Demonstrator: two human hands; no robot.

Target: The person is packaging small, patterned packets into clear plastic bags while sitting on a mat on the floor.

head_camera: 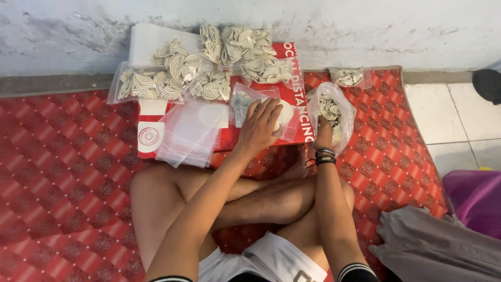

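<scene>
I sit cross-legged on a red patterned mat [62,172]. My left hand [259,125] lies palm down on a small clear plastic bag [245,102] holding a few cream spiral coils, on a red and white sheet [292,94]. My right hand [323,133], with dark bracelets at the wrist, reaches into a larger open plastic bag [329,112] of the same coils; its fingers are hidden inside. A stack of empty clear bags [188,133] lies left of my left hand.
Several filled bags of coils [209,68] are piled against the white wall [78,26], one more [348,77] at the mat's far right. Grey cloth [438,250] and a purple object [477,198] lie on the tiled floor at right.
</scene>
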